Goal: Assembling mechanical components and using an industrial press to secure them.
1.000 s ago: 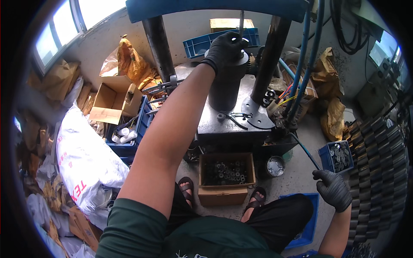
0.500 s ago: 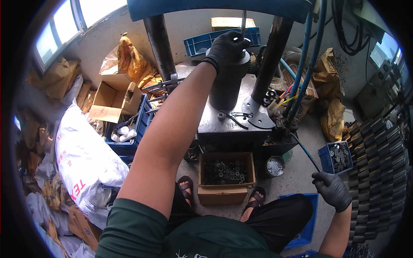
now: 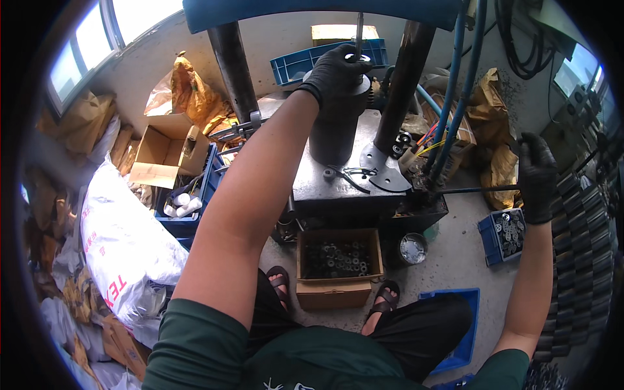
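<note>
My left hand [image 3: 336, 70], in a black glove, rests on top of a dark upright cylinder [image 3: 335, 130] standing on the grey bed of a blue-framed press [image 3: 338, 185]. A thin vertical rod [image 3: 358, 32] rises just behind the fingers. My right hand [image 3: 537, 170], also gloved, is closed around the end of a long thin black lever [image 3: 478, 190] that runs from the press base out to the right.
A cardboard box of dark metal rings [image 3: 338, 263] sits on the floor between my sandalled feet. A small blue bin of parts [image 3: 504, 234] lies at right, stacked dark rings [image 3: 582, 247] beyond it. A white sack [image 3: 127, 240], blue crates [image 3: 188, 208] and cardboard boxes crowd the left.
My right hand has risen from near the blue bin and taken hold of the lever's end. My left hand stays on the cylinder top.
</note>
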Motion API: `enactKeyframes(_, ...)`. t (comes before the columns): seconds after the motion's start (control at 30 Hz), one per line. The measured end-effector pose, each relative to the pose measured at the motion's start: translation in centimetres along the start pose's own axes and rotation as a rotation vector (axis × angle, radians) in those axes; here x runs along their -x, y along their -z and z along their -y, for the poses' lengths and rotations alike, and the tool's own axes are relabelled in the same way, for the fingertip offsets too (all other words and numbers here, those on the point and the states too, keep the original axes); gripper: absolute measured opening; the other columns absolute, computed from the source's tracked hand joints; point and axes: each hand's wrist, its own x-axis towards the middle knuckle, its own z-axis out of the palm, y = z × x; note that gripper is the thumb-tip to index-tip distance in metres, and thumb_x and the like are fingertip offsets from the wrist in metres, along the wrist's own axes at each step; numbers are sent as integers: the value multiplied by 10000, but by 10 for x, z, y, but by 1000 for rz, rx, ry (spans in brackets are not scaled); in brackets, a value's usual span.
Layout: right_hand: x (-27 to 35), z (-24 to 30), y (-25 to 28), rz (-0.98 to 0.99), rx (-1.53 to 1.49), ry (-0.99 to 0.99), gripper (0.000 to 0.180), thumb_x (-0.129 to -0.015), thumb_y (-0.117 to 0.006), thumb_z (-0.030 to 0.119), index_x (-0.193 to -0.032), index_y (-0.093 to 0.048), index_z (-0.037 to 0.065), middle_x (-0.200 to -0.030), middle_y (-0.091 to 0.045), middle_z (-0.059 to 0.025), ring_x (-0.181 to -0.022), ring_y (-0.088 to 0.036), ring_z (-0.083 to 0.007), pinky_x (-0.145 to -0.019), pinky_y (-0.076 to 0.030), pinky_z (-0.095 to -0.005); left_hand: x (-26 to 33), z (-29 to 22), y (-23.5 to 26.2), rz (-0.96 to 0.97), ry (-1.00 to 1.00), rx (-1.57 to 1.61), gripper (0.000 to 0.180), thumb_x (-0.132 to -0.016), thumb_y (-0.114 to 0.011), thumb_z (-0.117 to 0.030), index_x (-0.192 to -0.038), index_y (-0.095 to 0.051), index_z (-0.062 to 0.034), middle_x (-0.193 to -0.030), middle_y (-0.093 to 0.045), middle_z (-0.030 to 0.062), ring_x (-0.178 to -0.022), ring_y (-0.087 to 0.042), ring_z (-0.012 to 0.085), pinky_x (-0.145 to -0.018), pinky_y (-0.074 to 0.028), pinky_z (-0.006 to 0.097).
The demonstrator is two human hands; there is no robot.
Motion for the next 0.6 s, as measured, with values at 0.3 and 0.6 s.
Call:
enactKeyframes(0.3,-57,-12,-17,196,215,-194,301,-980,-643,341,-1086,-729,73,-968,-740,-189,-937,-721,-374,-826,-557,-425,-5,-2,-11,54,-5,118,366,-907,-793,-178,-1208,-656,-23,-981,-711,79,-872,-683,127,-825,-575,272)
enactKeyframes(0.6,-22,38,15,291,128,-101,400,-981,-655,415,-1009,-741,25,-914,-722,-211,-879,-709,-382,-773,-556,-462,109,-41,-23,-217,-291,319,462,-835,-771,-46,-1268,-612,-77,-1177,-644,92,-1072,-647,227,-924,-523,339)
